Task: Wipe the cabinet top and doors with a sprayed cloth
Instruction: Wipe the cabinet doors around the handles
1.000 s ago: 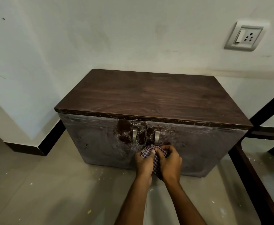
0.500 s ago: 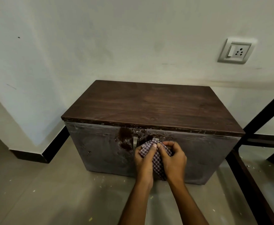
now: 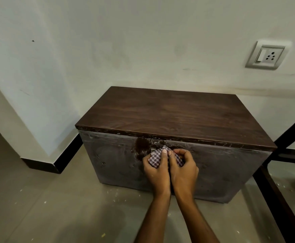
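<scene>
Where the two doors meet, just under the cabinet top (image 3: 171, 113), the checked cloth (image 3: 155, 157) is bunched against the dusty fronts (handles mostly covered) — left hand (image 3: 156, 170) and right hand (image 3: 183, 170) each clenched round it, side by side — cabinet standing on the floor (image 3: 55, 207).

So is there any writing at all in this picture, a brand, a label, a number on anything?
None can be read.
Wall socket and switch plate: bare, no marking visible.
Cabinet: wood-grain top and smeared doors, no label or brand.
Checked cloth, gripped by the left hand and right hand: a woven pattern only, no print.
Wall: a few dark specks and scuffs, not writing.
</scene>
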Available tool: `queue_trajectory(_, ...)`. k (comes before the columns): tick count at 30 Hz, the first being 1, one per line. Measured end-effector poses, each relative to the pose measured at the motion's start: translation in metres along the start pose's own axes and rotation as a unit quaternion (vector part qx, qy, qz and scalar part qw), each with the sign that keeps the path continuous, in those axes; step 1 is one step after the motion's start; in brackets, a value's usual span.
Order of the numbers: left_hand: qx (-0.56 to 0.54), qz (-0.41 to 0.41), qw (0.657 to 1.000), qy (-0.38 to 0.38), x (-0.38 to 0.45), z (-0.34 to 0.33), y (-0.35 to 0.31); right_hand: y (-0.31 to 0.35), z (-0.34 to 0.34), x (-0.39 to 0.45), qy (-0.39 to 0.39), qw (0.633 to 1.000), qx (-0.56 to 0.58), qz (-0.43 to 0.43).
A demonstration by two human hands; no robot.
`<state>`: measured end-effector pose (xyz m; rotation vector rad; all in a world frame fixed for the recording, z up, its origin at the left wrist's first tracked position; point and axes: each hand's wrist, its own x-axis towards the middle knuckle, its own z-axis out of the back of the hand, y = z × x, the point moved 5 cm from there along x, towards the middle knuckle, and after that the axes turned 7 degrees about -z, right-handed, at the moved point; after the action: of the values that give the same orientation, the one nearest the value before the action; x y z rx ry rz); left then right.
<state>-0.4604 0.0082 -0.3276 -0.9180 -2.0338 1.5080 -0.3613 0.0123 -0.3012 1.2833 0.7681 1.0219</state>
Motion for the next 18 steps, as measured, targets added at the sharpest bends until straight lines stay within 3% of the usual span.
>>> queue_trajectory(6, -0.008, 0.022, 0.999, -0.032, 0.022, 0.018, -0.004, 0.003, -0.032, 0.002, 0.070, 0.997, -0.018, -0.001)
queue_trajectory(14, -0.046, 0.112, 0.993, -0.012, 0.035, 0.029, 0.003, 0.001, -0.053, 0.003, 0.065, 0.997, -0.050, 0.005)
queue_trajectory(18, -0.026, 0.096, 0.995, 0.004, 0.035, 0.025, 0.002, -0.004, -0.047, 0.002, 0.032, 0.999, -0.025, 0.011)
